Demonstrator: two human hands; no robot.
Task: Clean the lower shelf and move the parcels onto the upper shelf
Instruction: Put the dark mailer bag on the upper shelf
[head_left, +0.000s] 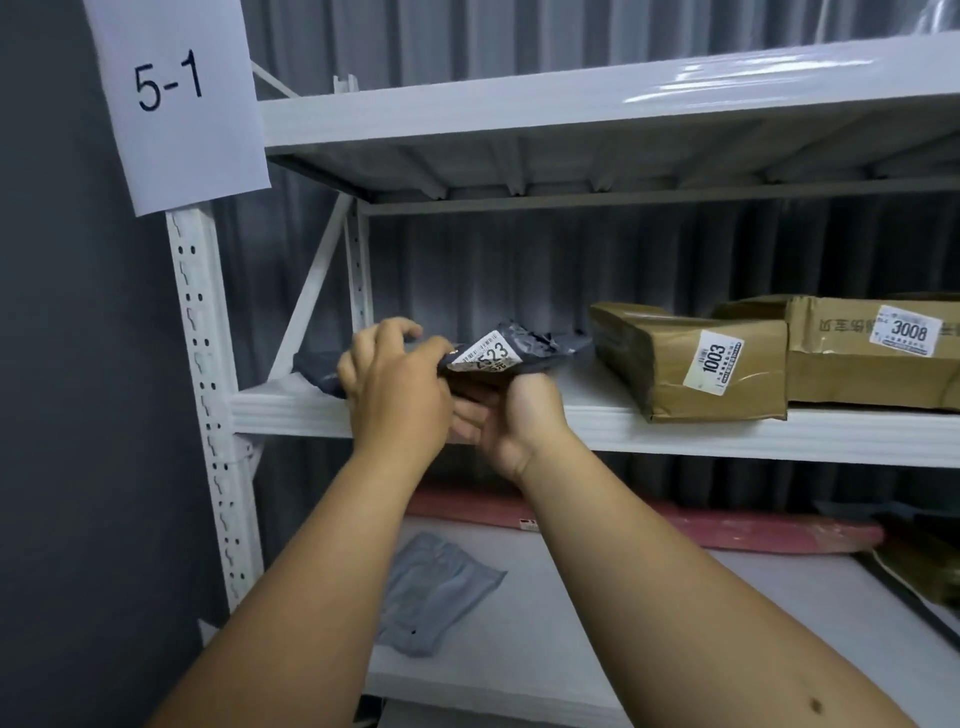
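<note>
Head view: both hands' fingers grip dark mailer on upper shelf (beside brown parcels).

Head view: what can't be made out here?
- Dark parcel: label curled, number partly covered by the left hand.
- Right hand: fingers partly behind left hand and parcel.
- Box 3008: cut off by right edge.
- Red parcel on lower shelf: partly behind the arms.

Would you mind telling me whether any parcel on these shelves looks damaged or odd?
The brown parcel labelled 1003 on the upper shelf is dented and creased, its top caved in. The 3008 box behind it looks crumpled too.
</note>
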